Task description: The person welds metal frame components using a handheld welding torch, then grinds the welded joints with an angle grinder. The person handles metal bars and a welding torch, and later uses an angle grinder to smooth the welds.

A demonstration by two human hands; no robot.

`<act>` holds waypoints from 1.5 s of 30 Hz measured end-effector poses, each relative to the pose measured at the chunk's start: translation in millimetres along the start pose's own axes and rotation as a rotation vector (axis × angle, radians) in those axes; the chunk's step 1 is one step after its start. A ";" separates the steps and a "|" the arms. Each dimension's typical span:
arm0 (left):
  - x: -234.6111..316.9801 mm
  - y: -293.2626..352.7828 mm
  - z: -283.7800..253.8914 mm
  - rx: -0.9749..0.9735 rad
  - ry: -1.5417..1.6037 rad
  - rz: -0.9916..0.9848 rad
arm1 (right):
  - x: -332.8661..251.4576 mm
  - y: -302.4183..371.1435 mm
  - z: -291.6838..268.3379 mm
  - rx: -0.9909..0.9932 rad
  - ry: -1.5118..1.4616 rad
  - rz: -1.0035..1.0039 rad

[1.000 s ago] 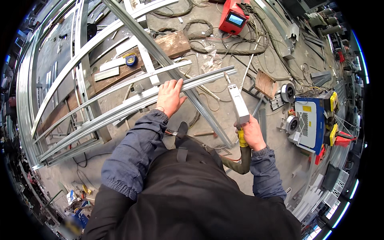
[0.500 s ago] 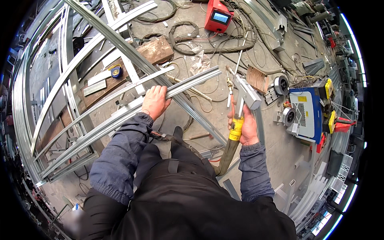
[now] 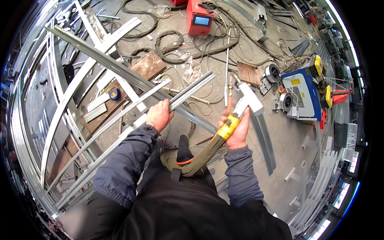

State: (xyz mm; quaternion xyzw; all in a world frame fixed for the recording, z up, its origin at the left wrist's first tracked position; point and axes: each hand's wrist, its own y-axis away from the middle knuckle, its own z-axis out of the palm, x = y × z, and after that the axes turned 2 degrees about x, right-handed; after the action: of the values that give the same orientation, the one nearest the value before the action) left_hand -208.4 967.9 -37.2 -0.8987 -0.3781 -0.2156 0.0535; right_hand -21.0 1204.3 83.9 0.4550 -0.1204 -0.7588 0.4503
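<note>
My left hand (image 3: 159, 115) is closed over a long silver metal profile (image 3: 195, 89), near the end that points up and right. The profile runs back down to the left, partly under my forearm. In my right hand (image 3: 239, 135) is a welding torch with a silver T-shaped head (image 3: 251, 100) and yellow tape (image 3: 229, 127) around its grip. The torch tilts, its head up and to the right, apart from the profile. Its thick olive-sleeved hose (image 3: 200, 158) bends down across my front. Beneath the held profile, a wider steel beam (image 3: 116, 68) crosses diagonally.
A metal frame (image 3: 66, 100) of crossing rails fills the left side. A blue tape measure (image 3: 114, 94) lies among them. At the far side stands a red box with a screen (image 3: 199, 20), amid coiled cables (image 3: 170, 46). On the right are wire spools (image 3: 273, 73) and a blue-white machine (image 3: 300, 94).
The torch has turned in my right hand, its head tilting further right, while the hose has swung across my front. My left hand keeps its hold on the profile. The whole view has shifted slightly.
</note>
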 end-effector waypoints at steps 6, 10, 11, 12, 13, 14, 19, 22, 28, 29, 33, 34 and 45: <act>-6.1 -0.6 3.8 0.019 0.080 0.044 | 38.7 2.8 8.0 0.046 0.004 -0.025; -3.9 -1.3 1.4 -0.008 0.048 0.027 | 63.1 0.8 14.3 0.017 -0.044 0.002; -4.6 -1.1 1.2 -0.008 0.049 0.035 | 67.1 -0.4 16.5 0.022 -0.052 0.009; -5.1 -1.1 1.1 -0.006 0.049 0.042 | 70.7 -1.5 18.5 0.026 -0.059 0.016; -5.6 -1.1 1.1 -0.004 0.050 0.048 | 74.2 -1.9 20.0 0.029 -0.058 0.018; -6.3 -1.5 2.0 -0.002 0.052 0.051 | 77.2 -2.7 21.4 0.032 -0.056 0.020; -4.9 -2.8 2.0 -0.001 0.067 0.048 | 88.4 -6.5 20.0 0.003 -0.084 0.040; -6.4 -2.6 3.1 0.017 0.080 0.060 | 92.4 -7.5 19.7 0.013 -0.108 0.048; -7.2 -3.3 6.7 0.006 0.042 0.064 | 92.7 -6.2 22.5 0.013 -0.096 0.041; -6.7 -3.3 6.3 0.004 0.034 0.067 | 93.1 -6.2 23.6 0.022 -0.094 0.043; -5.5 -2.9 3.9 0.006 0.022 0.078 | 94.2 -4.7 25.0 0.031 -0.098 0.047; -5.3 -2.8 3.3 0.009 0.024 0.081 | 94.8 -4.5 25.9 0.031 -0.099 0.047; -7.6 -3.1 8.8 -0.024 0.001 0.079 | 102.6 -7.3 21.7 0.012 -0.097 0.042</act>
State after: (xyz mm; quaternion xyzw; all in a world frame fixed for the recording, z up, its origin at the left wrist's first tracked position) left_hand -212.2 967.3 -48.5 -0.9134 -0.3397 -0.2182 0.0512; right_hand -61.0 1122.2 31.9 0.4179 -0.1559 -0.7696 0.4569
